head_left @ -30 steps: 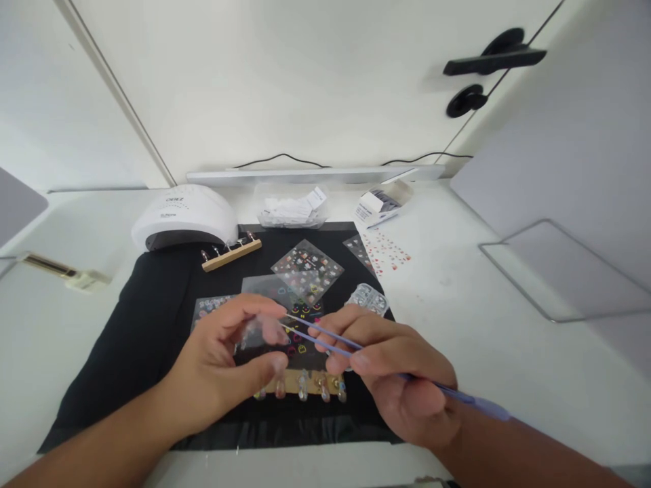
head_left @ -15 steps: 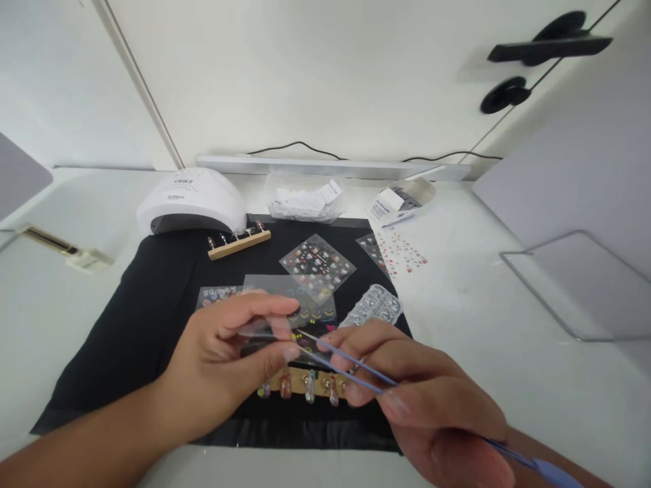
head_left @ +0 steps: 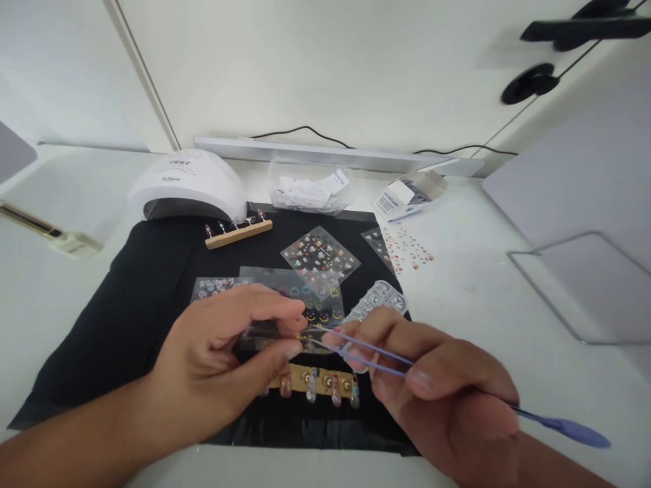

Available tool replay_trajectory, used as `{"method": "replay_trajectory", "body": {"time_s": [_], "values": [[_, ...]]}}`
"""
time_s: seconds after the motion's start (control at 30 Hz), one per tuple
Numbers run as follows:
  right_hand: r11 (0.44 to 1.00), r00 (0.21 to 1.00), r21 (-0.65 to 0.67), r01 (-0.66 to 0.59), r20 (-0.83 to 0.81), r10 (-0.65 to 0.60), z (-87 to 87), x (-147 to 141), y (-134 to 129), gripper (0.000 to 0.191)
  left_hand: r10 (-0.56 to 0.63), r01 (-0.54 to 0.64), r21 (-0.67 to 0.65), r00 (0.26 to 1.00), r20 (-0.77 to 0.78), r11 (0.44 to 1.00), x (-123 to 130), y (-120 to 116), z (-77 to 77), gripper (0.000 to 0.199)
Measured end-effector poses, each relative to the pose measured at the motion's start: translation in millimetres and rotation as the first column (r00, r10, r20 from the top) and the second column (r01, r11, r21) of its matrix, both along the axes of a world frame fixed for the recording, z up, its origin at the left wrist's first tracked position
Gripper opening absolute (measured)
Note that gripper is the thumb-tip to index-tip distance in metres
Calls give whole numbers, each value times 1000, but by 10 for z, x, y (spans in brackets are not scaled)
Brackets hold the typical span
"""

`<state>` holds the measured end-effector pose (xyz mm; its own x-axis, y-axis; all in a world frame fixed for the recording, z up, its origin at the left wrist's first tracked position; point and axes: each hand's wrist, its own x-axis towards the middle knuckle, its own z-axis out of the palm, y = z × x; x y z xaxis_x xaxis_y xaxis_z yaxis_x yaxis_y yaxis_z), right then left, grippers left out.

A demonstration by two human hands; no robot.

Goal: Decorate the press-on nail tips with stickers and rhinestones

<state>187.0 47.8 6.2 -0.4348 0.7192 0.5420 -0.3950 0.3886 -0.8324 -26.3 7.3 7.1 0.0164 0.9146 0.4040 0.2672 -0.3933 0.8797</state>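
Observation:
My left hand (head_left: 224,352) is curled around the near edge of a clear sticker sheet (head_left: 274,278) with small colourful faces. The sheet appears to pass between its thumb and fingers, which partly hide it. In my right hand (head_left: 442,386) is a pair of blue tweezers (head_left: 376,352), gripped near the middle. Their slim tips are apart, close to my left thumb and the lower part of the sheet. Just beyond the hands, a wooden strip (head_left: 320,381) carries several decorated nail tips (head_left: 336,390). A clear case of rhinestones (head_left: 379,298) lies partly behind my right fingers.
On the black mat (head_left: 127,291) are another sticker sheet (head_left: 320,254) and a wooden stand (head_left: 239,235) with small nail tips. Behind stand a white nail lamp (head_left: 190,183), a clear tub of packets (head_left: 310,190) and an open box of pads (head_left: 407,196). A metal bar (head_left: 513,271) is at right.
The view has shifted slightly. My right hand has moved a little to the right with the tweezers, uncovering more of the wooden strip. My left hand keeps nearly the same pose.

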Motion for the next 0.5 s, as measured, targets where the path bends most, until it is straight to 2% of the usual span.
{"method": "replay_trajectory", "body": {"time_s": [0.13, 0.27, 0.4, 0.5], "values": [[1000, 1000, 3, 16, 2, -16, -22, -20, -48, 35, 20, -21, 15, 999, 27, 1000, 49, -18, -14, 33], [995, 995, 23, 96, -20, -96, -63, -80, -89, 36, 66, -65, -10, 989, 131, 998, 114, -37, -33, 30], [967, 977, 135, 214, -51, -209, -123, -128, -91, 37, 42, -40, -20, 987, 156, 999, 118, -34, -43, 31], [948, 972, 214, 233, -63, -225, -172, -109, -81, 39, 16, -13, -22, 993, 114, 1000, 80, -10, -21, 25]]}}
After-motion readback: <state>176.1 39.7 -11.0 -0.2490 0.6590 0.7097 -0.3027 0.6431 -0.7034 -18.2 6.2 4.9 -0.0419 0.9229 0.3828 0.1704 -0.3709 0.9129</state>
